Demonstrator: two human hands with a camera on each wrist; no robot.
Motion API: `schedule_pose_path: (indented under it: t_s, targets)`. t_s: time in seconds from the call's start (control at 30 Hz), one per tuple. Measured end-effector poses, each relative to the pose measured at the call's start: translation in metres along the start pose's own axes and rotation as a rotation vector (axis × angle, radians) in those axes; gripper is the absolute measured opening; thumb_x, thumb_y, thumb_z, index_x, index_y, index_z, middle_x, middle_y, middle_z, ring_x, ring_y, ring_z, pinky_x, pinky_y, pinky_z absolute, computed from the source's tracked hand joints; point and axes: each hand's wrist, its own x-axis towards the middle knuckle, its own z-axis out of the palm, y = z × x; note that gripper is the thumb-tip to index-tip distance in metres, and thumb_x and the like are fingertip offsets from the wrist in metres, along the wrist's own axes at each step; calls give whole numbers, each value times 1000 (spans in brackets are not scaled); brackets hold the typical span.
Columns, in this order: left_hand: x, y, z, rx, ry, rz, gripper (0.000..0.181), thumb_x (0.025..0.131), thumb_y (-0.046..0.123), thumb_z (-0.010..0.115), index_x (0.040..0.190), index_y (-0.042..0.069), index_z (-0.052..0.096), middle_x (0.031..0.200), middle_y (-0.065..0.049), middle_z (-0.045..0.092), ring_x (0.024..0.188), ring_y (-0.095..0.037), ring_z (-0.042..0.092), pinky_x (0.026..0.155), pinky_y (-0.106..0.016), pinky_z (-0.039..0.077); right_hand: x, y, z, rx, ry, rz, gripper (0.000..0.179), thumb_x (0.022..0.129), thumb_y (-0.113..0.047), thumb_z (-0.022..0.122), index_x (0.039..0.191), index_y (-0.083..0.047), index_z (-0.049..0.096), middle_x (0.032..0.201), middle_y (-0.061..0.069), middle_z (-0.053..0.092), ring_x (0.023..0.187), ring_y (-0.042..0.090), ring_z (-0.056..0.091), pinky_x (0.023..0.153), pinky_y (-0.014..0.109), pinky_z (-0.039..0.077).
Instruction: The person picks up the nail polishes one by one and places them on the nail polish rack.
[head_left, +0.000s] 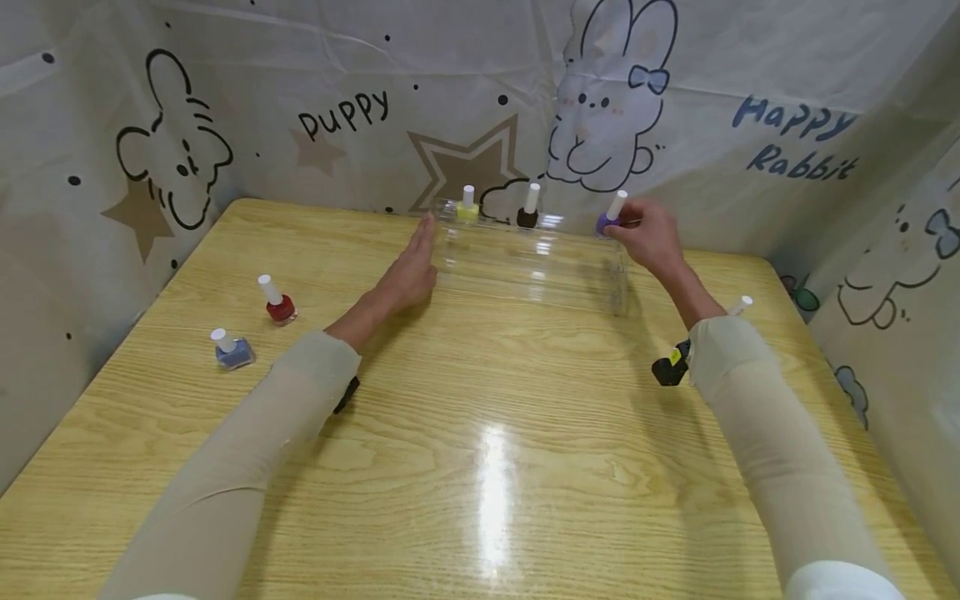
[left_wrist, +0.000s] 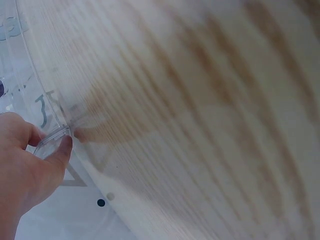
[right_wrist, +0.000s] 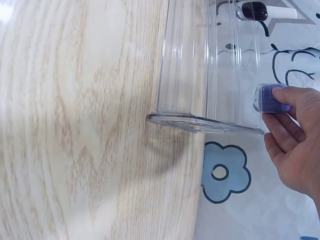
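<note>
A clear stepped display rack [head_left: 525, 271] stands at the back of the table. My left hand [head_left: 411, 265] is at its left end; in the left wrist view the thumb and a finger of this hand [left_wrist: 37, 162] pinch the clear edge. At the rack's right end my right hand [head_left: 651, 236] holds a purple nail polish bottle [head_left: 609, 223] by its body, white cap up, at the top tier. The right wrist view shows the bottle [right_wrist: 270, 98] between thumb and fingers. On the top tier stand a yellow nail polish [head_left: 467, 210] and a black one [head_left: 528, 217].
Left on the table stand a red nail polish [head_left: 281, 308] and a blue-grey one [head_left: 236, 353]. A white cap [head_left: 742, 305] shows behind the right sleeve, beside a black wrist device [head_left: 670, 368]. A printed cloth [head_left: 465, 83] hangs behind the table.
</note>
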Motion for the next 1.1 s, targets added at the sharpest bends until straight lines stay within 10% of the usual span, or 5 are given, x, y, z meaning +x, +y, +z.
schedule_pose_path:
  t_s: [1.1]
  targets:
    - [-1,1,-2,-16,0,-4,79,99,-5,37,156,5,-17,164,-8,-18,150,-19,-12,119,-31,-2,7,-3,15,26,-33,84,38,97,-15,65,128,6,61,126,23,62,115,35,58,95,48,48]
